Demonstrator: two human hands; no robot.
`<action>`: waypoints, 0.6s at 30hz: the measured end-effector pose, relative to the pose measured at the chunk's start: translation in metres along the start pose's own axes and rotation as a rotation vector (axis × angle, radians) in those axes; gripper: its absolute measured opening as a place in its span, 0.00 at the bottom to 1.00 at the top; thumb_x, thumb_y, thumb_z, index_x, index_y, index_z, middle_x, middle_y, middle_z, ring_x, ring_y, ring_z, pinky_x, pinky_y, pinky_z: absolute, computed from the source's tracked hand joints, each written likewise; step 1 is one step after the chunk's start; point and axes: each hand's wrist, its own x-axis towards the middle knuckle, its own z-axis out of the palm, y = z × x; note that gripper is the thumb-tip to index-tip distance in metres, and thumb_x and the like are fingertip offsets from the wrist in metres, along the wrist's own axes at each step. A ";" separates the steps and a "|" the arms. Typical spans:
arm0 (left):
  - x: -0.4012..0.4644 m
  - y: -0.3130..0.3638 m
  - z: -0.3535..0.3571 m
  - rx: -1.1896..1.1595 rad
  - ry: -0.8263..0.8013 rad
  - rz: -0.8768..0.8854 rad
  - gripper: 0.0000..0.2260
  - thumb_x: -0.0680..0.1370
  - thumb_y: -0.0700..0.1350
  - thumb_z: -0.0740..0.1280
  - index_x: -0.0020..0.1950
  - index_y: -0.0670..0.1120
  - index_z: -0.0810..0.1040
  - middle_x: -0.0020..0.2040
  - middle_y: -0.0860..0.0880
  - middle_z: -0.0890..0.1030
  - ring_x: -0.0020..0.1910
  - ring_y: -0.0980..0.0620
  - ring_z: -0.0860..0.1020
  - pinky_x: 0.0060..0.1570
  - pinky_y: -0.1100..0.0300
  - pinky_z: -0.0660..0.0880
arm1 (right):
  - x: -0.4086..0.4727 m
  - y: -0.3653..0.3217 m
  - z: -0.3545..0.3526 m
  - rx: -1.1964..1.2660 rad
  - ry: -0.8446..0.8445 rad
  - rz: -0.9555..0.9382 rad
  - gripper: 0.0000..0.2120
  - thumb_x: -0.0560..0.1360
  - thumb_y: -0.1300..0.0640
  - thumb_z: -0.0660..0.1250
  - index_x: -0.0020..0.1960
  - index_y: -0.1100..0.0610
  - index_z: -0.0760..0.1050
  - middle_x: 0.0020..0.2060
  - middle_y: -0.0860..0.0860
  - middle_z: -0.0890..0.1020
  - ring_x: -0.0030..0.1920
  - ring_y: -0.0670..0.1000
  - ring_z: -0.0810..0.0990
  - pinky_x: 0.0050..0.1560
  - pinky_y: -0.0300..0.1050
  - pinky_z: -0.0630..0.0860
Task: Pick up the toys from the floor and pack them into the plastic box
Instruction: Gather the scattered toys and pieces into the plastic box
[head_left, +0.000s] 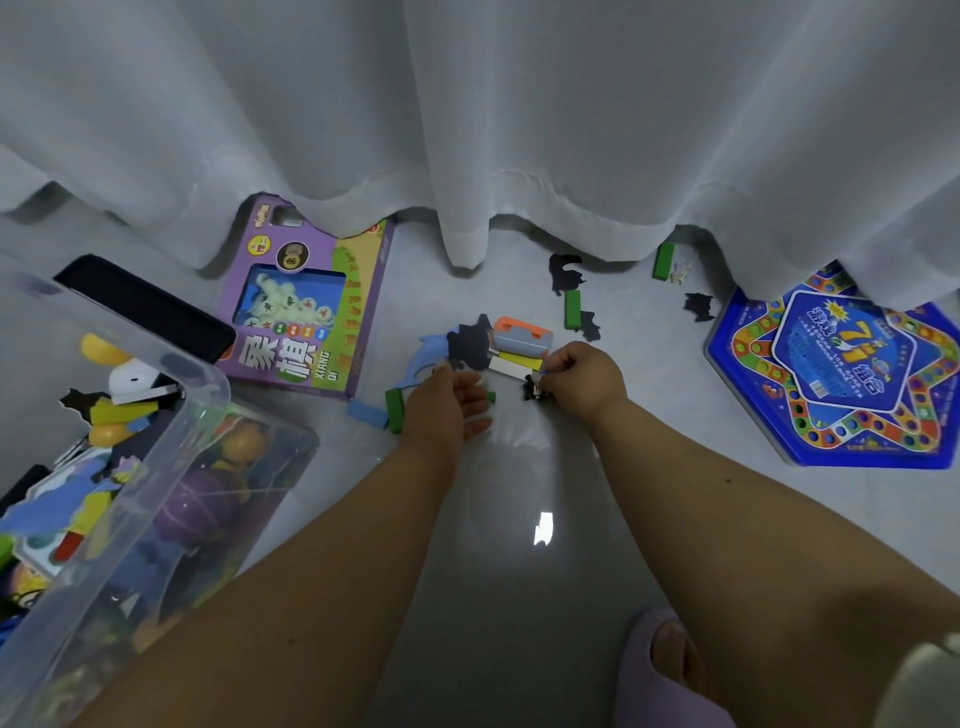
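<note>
A clear plastic box (171, 467) stands at the left, holding several toys. On the floor ahead lies a small heap: a blue dolphin (423, 358), a black cut-out (467, 340), an orange and grey toy (522, 335), and yellow and white blocks (511, 364). My right hand (582, 382) pinches a small black toy (535, 389) by a thin blue piece. My left hand (447, 408) hovers with relaxed fingers beside a green block (395, 408) and a blue block (366, 413).
A purple game box (306, 306) lies at the back left and a blue star-shaped game board (841, 374) at the right. More green blocks (572, 309) and black cut-outs (563, 273) lie near the white curtain (519, 130). My slippered foot (670, 670) is at the bottom.
</note>
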 end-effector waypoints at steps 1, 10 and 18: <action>0.000 0.001 0.001 -0.030 0.000 -0.018 0.19 0.84 0.50 0.51 0.44 0.42 0.76 0.41 0.44 0.78 0.40 0.49 0.77 0.46 0.54 0.77 | 0.000 -0.001 0.001 0.008 0.000 0.026 0.05 0.70 0.60 0.72 0.43 0.56 0.76 0.42 0.50 0.79 0.47 0.51 0.77 0.49 0.43 0.74; 0.010 0.031 0.015 -0.215 -0.103 -0.165 0.24 0.82 0.56 0.51 0.51 0.38 0.77 0.44 0.41 0.80 0.43 0.46 0.79 0.46 0.52 0.78 | -0.021 -0.043 0.003 0.211 0.189 -0.341 0.04 0.71 0.58 0.71 0.41 0.55 0.76 0.34 0.46 0.76 0.35 0.43 0.73 0.39 0.33 0.73; 0.038 0.088 0.046 -0.063 -0.217 -0.045 0.12 0.80 0.35 0.57 0.59 0.39 0.77 0.35 0.47 0.71 0.29 0.55 0.66 0.31 0.62 0.68 | 0.016 -0.071 -0.014 0.308 0.231 -0.328 0.13 0.73 0.61 0.57 0.47 0.56 0.80 0.45 0.48 0.79 0.54 0.52 0.77 0.54 0.43 0.74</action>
